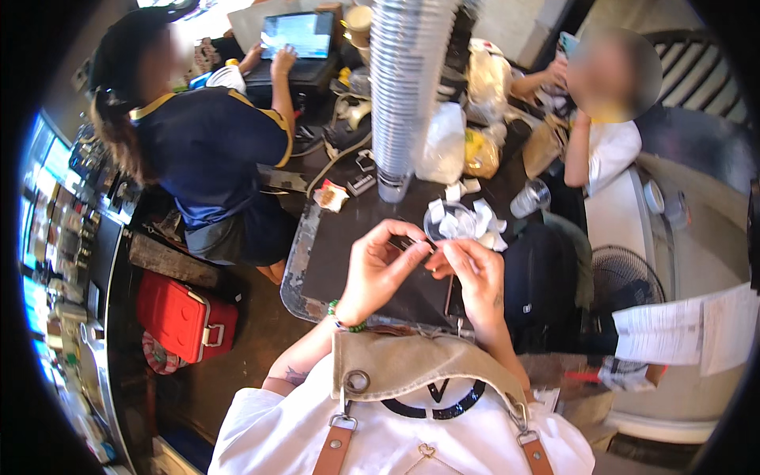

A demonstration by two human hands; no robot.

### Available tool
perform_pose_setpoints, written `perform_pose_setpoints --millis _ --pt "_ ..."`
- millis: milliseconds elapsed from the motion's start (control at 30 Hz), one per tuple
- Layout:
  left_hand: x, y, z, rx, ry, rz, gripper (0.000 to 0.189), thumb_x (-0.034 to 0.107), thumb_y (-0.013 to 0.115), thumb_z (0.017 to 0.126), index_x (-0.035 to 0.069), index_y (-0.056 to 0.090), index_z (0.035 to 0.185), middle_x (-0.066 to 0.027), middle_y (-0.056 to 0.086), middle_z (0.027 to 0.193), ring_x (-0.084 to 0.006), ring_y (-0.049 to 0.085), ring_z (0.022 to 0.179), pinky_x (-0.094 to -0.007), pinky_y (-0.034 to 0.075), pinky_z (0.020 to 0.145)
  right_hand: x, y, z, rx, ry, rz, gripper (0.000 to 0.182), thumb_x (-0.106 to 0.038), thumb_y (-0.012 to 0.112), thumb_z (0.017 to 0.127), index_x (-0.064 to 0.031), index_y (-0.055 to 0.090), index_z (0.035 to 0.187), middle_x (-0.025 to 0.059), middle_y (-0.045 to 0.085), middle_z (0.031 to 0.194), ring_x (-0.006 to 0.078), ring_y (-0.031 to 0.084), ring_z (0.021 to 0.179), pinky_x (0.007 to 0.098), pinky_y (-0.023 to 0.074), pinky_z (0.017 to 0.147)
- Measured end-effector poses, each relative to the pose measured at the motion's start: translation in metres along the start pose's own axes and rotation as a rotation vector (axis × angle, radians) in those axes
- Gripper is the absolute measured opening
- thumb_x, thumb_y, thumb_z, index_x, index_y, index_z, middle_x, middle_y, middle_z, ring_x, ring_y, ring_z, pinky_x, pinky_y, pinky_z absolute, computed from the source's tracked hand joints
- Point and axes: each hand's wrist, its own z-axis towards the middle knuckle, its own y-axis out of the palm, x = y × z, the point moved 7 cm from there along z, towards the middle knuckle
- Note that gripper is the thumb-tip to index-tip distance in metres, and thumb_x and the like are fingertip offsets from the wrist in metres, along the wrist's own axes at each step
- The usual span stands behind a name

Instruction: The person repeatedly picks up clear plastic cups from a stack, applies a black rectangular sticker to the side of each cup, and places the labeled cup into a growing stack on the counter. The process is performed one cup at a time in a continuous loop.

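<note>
My left hand (380, 267), with a green bead bracelet at its wrist, pinches one end of a small dark thin object (411, 242) above the dark table (344, 267). My right hand (475, 273) has its fingertips at the object's other end, close to the left thumb. What the object is cannot be told. Just beyond the hands, a clear plastic cup or bowl (436, 225) holds white pieces, and more white paper-like pieces (490, 222) lie beside it. A tall stack of clear plastic cups (404, 101) stands farther back.
A person in a dark shirt (219, 130) works at a touchscreen (297, 35) at the left. Another person (605, 142) holds a phone at the right. Plastic bags (442, 142), a clear cup (530, 198) and a black backpack (540, 279) surround the table. A red cooler (178, 314) sits on the floor.
</note>
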Motion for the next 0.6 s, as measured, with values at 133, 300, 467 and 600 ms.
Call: perform_pose_setpoints --millis 133,300,467,600 --pt "0.005 0.003 0.0 -0.015 0.059 0.02 0.011 0.001 0.067 0.092 0.0 0.064 0.102 -0.0021 0.065 0.099 -0.0019 0.059 0.079 -0.0164 0.047 0.066 0.014 -0.002 0.003 -0.062 0.073 0.144 0.019 -0.014 0.065 0.096 0.0015 0.069 0.105 0.0097 0.072 0.091 0.0142 0.069 0.083 0.0255 0.0551 0.071" --pt "0.007 0.005 -0.001 -0.05 0.063 0.017 0.01 -0.001 0.066 0.091 0.0 0.063 0.101 -0.0039 0.064 0.101 -0.0057 0.059 0.087 -0.0198 0.048 0.075 0.014 0.0 0.002 -0.111 0.103 0.132 0.018 -0.014 0.066 0.095 0.0012 0.07 0.105 0.0104 0.072 0.091 0.0148 0.07 0.084 0.0259 0.0555 0.072" --pt "0.011 0.005 0.0 -0.084 0.046 0.063 0.013 0.0 0.069 0.089 0.001 0.064 0.102 -0.0027 0.063 0.101 -0.0067 0.06 0.088 -0.0231 0.05 0.08 0.016 -0.002 0.003 -0.162 0.172 0.233 0.021 -0.016 0.065 0.095 0.0018 0.069 0.105 0.0112 0.072 0.091 0.017 0.07 0.083 0.0274 0.0561 0.072" --pt "0.013 0.007 -0.001 -0.105 0.041 0.052 0.014 0.0 0.069 0.09 0.0 0.064 0.103 -0.0033 0.062 0.1 -0.0074 0.06 0.088 -0.0234 0.05 0.08 0.02 -0.002 0.003 -0.168 0.205 0.255 0.021 -0.016 0.067 0.093 0.002 0.07 0.104 0.0112 0.072 0.091 0.0175 0.07 0.083 0.0275 0.0564 0.072"
